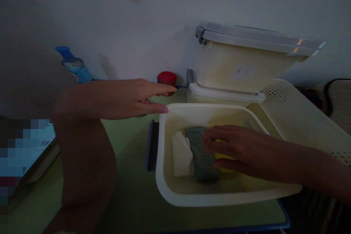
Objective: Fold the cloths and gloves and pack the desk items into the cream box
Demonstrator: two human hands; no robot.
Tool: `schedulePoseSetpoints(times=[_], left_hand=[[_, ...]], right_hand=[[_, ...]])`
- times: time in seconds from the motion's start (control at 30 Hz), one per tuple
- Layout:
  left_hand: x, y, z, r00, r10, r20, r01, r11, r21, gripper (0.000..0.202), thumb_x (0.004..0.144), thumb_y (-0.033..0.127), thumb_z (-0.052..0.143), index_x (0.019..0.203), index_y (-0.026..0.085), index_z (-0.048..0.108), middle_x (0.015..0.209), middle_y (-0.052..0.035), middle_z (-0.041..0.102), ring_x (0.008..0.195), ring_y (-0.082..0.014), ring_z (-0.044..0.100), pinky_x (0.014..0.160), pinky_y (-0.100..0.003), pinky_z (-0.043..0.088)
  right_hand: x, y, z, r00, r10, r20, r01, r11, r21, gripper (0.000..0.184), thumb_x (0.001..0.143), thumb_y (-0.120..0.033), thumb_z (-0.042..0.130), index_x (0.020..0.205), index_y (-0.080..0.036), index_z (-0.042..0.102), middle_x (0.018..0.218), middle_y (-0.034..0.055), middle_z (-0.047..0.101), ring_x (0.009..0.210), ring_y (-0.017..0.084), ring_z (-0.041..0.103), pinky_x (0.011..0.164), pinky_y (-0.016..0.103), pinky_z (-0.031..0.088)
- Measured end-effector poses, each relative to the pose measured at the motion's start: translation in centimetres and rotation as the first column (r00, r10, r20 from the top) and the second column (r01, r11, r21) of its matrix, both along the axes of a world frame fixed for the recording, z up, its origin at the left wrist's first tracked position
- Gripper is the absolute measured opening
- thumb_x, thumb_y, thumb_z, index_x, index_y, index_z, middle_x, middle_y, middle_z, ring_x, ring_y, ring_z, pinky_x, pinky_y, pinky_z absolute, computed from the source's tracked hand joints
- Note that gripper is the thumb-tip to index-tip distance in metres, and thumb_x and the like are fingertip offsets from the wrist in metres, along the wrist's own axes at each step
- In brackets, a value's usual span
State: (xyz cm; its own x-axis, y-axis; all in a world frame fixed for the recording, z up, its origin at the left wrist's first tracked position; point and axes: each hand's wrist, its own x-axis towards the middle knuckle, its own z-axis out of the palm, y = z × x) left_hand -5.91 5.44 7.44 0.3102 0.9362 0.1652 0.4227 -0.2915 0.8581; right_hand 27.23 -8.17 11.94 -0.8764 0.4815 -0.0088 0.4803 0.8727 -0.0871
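Note:
A white plastic bin (192, 200) without a lid stands on the green table. Flat inside it lie a folded white cloth (181, 157), a green textured scrubbing pad (204, 161) and a yellow item (225, 168), partly covered. My right hand (233, 146) reaches into the bin over the yellow item, its fingers apart and their tips at the pad's right edge. Whether they touch the pad is unclear. Outstretched at the bin's back left corner, my left hand (148, 97) is open and holds nothing; its thumb tip is at the rim.
Behind the bin, a lidded container (219, 65) rests on another box (227, 93). A perforated white basket (298, 113) stands right. Against the wall are a blue-capped bottle (75, 65) and a red-topped round item (167, 77). A lit screen (41, 146) is at left.

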Motion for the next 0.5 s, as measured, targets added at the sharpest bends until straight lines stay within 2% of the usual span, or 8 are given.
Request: schedulePoseSetpoints(times=[0.07, 0.13, 0.23, 0.3, 0.37, 0.43, 0.5], left_hand=[[2.1, -2.2, 2.0, 0.989, -0.137, -0.058, 0.138, 0.990, 0.002, 0.045, 0.075, 0.036, 0.063, 0.118, 0.024, 0.056, 0.114, 0.0019, 0.058, 0.124, -0.0303, 0.041, 0.106, -0.044, 0.029], [4.5, -4.9, 4.2, 0.940, -0.292, -0.178, 0.302, 0.953, 0.031, 0.054, 0.070, 0.039, 0.068, 0.120, 0.024, 0.054, 0.120, 0.0023, 0.057, 0.125, -0.0310, 0.040, 0.108, -0.044, 0.024], [6.8, -8.3, 6.0, 0.890, -0.363, -0.275, 0.408, 0.904, 0.127, 0.061, 0.072, 0.044, 0.065, 0.128, 0.027, 0.046, 0.132, 0.0027, 0.049, 0.129, -0.0298, 0.034, 0.110, -0.042, 0.021], [7.0, -9.9, 5.8, 0.868, -0.369, -0.332, 0.443, 0.877, 0.184, 0.068, 0.075, 0.047, 0.061, 0.135, 0.029, 0.035, 0.142, 0.0017, 0.037, 0.133, -0.0286, 0.028, 0.111, -0.042, 0.020], [6.4, -11.2, 4.6, 0.858, -0.361, -0.364, 0.456, 0.862, 0.220, 0.079, 0.076, 0.051, 0.059, 0.141, 0.030, 0.021, 0.149, -0.0001, 0.023, 0.135, -0.0285, 0.022, 0.111, -0.043, 0.020], [5.7, -12.6, 2.9, 0.870, -0.334, -0.362, 0.429, 0.875, 0.226, 0.089, 0.074, 0.055, 0.058, 0.143, 0.030, 0.008, 0.152, -0.0018, 0.012, 0.137, -0.0296, 0.015, 0.111, -0.046, 0.018], [5.3, -14.2, 1.1, 0.896, -0.287, -0.340, 0.369, 0.907, 0.206, 0.093, 0.074, 0.057, 0.057, 0.143, 0.031, 0.001, 0.152, -0.0011, 0.006, 0.138, -0.0317, 0.009, 0.111, -0.050, 0.016]], right_hand=[[1.5, -0.9, 0.4, 0.992, -0.091, -0.084, 0.097, 0.992, 0.078, 0.019, 0.088, -0.029, 0.050, 0.102, -0.022, 0.061, 0.101, 0.0044, 0.065, 0.091, 0.020, 0.062, 0.072, 0.031, 0.053], [3.0, -2.0, 0.7, 0.968, -0.179, -0.173, 0.203, 0.970, 0.134, 0.023, 0.090, -0.033, 0.045, 0.104, -0.025, 0.061, 0.104, 0.0044, 0.064, 0.091, 0.020, 0.063, 0.072, 0.031, 0.054], [5.1, -3.8, 0.8, 0.904, -0.310, -0.295, 0.371, 0.911, 0.180, 0.025, 0.088, -0.037, 0.046, 0.109, -0.028, 0.058, 0.107, 0.0045, 0.063, 0.092, 0.021, 0.063, 0.072, 0.032, 0.055], [6.4, -4.9, 0.3, 0.848, -0.382, -0.367, 0.474, 0.857, 0.204, 0.028, 0.088, -0.040, 0.045, 0.111, -0.031, 0.056, 0.113, 0.0046, 0.060, 0.096, 0.024, 0.062, 0.074, 0.036, 0.055], [7.5, -5.9, -0.6, 0.790, -0.446, -0.421, 0.559, 0.805, 0.198, 0.032, 0.087, -0.044, 0.043, 0.117, -0.034, 0.052, 0.121, 0.0047, 0.055, 0.104, 0.030, 0.058, 0.076, 0.044, 0.054], [8.3, -6.8, -1.8, 0.724, -0.500, -0.475, 0.628, 0.763, 0.154, 0.040, 0.087, -0.047, 0.040, 0.125, -0.037, 0.044, 0.130, 0.0045, 0.050, 0.112, 0.034, 0.052, 0.082, 0.054, 0.050], [8.7, -7.5, -3.2, 0.640, -0.557, -0.529, 0.679, 0.733, 0.049, 0.046, 0.087, -0.048, 0.038, 0.132, -0.039, 0.036, 0.136, 0.0040, 0.044, 0.119, 0.035, 0.046, 0.086, 0.057, 0.047]])
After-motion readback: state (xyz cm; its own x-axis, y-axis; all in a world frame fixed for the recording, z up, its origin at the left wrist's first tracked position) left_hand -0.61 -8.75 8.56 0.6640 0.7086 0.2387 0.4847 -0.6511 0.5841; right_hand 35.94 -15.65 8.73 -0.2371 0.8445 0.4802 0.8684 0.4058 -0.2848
